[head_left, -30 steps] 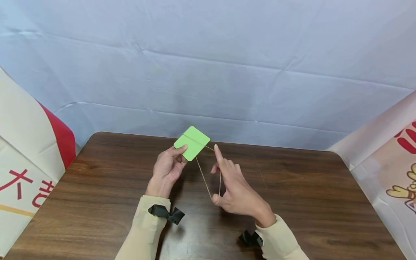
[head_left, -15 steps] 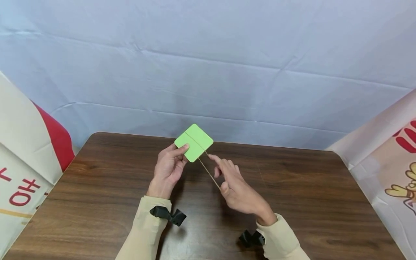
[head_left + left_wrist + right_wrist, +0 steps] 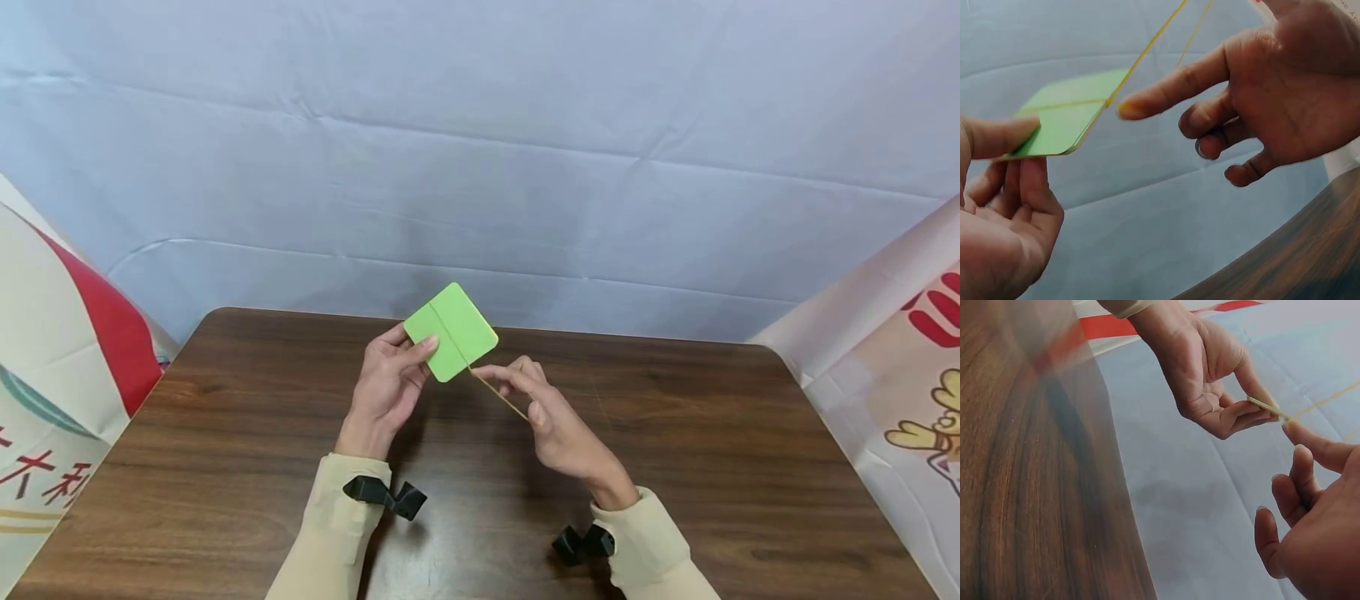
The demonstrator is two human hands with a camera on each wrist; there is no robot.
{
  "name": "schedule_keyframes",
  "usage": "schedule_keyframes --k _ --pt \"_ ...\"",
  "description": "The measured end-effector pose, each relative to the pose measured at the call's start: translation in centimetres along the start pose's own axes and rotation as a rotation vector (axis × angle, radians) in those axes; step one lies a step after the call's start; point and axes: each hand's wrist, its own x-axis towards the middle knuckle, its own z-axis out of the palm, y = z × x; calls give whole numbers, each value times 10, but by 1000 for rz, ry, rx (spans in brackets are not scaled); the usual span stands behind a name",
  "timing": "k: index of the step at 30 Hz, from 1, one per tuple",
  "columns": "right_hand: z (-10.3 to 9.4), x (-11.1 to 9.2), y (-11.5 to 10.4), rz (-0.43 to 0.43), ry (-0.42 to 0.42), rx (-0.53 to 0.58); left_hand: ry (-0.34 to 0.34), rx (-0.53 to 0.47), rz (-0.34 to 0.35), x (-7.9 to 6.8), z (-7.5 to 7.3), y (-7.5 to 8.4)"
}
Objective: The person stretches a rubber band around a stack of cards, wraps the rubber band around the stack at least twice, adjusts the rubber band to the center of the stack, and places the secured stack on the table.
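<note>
My left hand [image 3: 384, 390] pinches a thin stack of green cards [image 3: 467, 323] with rounded corners, thumb on top and fingers beneath. A thin tan rubber band [image 3: 501, 395] crosses the cards' face and stretches from their right edge to my right thumb. My right hand [image 3: 558, 429] keeps this band hooked on the thumb, its index finger pointing to the cards' edge. In the left wrist view that index fingertip [image 3: 1130, 110] is right by the band at the card edge, the other fingers loosely bent. The right wrist view shows the cards [image 3: 1263, 406] edge-on.
Both hands are above a dark wood-grain table [image 3: 262, 433]. A pale blue cloth [image 3: 480, 167] hangs behind it. Printed banners [image 3: 45, 400] stand at the left and right sides. A black strap mount [image 3: 384, 497] sits on each cream sleeve.
My right index finger has lowered toward the cards' edge, and the band's wide loop has narrowed to one line. My right thumb has moved up and right; the cards have turned slightly.
</note>
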Motion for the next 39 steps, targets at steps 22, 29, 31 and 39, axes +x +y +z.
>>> schedule_keyframes --k 22,29,31,39 --pt "-6 -1 10 39 -58 127 -369 491 129 -9 -8 14" --pt "-4 -2 4 120 -109 81 -564 737 132 -14 8 30" --pt "-4 -3 2 157 -137 74 -605 802 119 -18 18 35" --pt "-4 -4 -3 267 -186 65 -664 982 61 -27 41 49"
